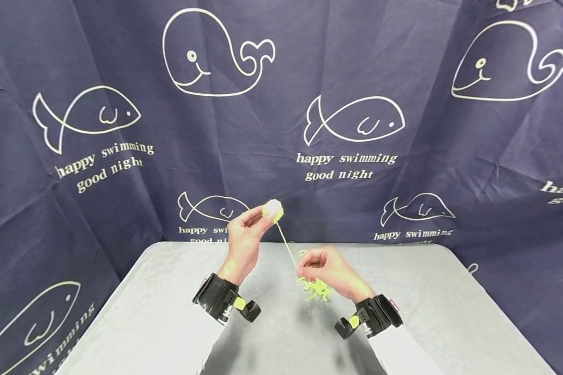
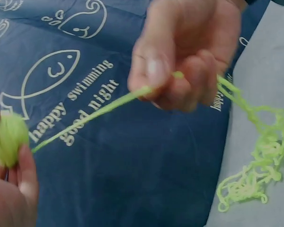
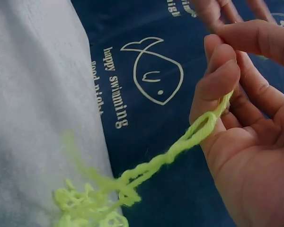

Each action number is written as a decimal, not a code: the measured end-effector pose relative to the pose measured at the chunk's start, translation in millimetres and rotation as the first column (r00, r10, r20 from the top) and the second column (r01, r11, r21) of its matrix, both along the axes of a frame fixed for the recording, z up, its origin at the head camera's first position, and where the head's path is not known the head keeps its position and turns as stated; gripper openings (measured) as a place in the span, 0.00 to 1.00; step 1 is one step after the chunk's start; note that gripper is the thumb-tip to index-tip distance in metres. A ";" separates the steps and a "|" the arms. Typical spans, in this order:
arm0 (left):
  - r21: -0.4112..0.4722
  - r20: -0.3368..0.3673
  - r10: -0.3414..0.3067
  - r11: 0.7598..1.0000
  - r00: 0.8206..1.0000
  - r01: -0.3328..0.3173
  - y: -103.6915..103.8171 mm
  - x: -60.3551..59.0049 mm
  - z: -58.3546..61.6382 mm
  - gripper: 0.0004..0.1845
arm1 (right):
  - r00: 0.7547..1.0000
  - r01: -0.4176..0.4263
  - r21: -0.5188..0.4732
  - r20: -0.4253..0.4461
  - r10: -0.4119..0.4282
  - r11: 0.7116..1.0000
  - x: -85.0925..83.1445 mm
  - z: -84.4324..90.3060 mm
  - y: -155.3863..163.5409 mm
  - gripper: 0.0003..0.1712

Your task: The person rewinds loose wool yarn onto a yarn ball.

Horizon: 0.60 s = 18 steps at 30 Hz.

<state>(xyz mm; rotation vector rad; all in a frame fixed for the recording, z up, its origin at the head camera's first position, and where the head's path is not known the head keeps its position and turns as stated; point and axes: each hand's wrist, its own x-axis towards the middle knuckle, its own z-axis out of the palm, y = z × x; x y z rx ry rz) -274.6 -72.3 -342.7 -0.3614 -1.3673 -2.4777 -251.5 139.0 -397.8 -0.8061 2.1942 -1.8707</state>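
Backdrop cloth [image 1: 281, 130], dark navy with white outline whales, fish and "happy swimming good night" print, hangs creased behind both hands and wraps round the sides; grey table [image 1: 169, 323] with rounded corners and a faintly mottled, matte top lies below the fingers; black wrist straps [image 1: 218, 298] with small yellow-green tabs sit on both wrists, white sleeves behind them; nothing blocks the head view of the yarn. Left hand [image 1: 241, 245] raised, fingertips curled round a small fuzzy pale yellow-green yarn ball [image 1: 273, 209], pinched at the very tips; a single taut strand [image 1: 288, 251] runs from the ball down to the right hand [image 1: 326, 268], lower and just above the table; its thumb and forefinger pinch the strand, other fingers loosely curled beside it. Below and behind the right fingers hangs a loose tangle of yarn [image 1: 315, 290], loopy, kinked and soft-fibred, its lower end resting on the table.
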 end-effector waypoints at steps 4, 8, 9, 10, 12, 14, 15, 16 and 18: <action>-0.178 -0.002 0.176 0.969 0.984 -0.174 2.4 -5.6 -12.5 0.17 | 0.996 -0.030 0.004 -0.082 0.030 1.000 5.1 9.6 -0.2 0.01; -0.446 -0.070 0.283 0.849 0.957 -0.284 2.5 -7.0 -25.1 0.16 | 0.992 -0.037 -0.055 -0.123 0.030 0.998 7.7 23.1 2.1 0.03; -0.502 -0.091 0.286 0.814 0.954 -0.292 1.8 -6.9 -27.6 0.16 | 0.991 -0.035 -0.084 -0.129 0.024 0.996 7.6 26.3 2.9 0.03; -0.544 -0.107 0.272 0.789 0.956 -0.285 1.0 -6.4 -29.2 0.16 | 0.992 -0.033 -0.117 -0.127 0.018 0.993 7.2 29.3 4.1 0.03; -0.613 -0.123 0.214 0.751 0.969 -0.244 -1.4 -5.7 -31.7 0.16 | 0.993 -0.028 -0.205 -0.120 0.004 0.978 5.3 33.6 7.4 0.05; -0.680 -0.113 0.141 0.711 0.984 -0.180 -4.4 -4.3 -32.4 0.15 | 0.996 -0.025 -0.311 -0.093 -0.004 0.950 3.1 37.0 11.1 0.08; -0.708 -0.098 0.089 0.693 0.991 -0.132 -6.0 -3.8 -32.4 0.15 | 0.997 -0.019 -0.363 -0.075 -0.009 0.932 1.7 38.4 13.2 0.10; -0.731 -0.077 0.026 0.678 0.997 -0.074 -7.5 -3.0 -32.0 0.14 | 0.998 -0.009 -0.416 -0.053 -0.014 0.909 0.3 39.5 15.6 0.12; -0.769 -0.031 -0.113 0.637 0.993 0.048 -10.8 -1.3 -30.9 0.13 | 1.000 0.014 -0.514 -0.007 -0.021 0.858 -2.6 41.4 19.9 0.14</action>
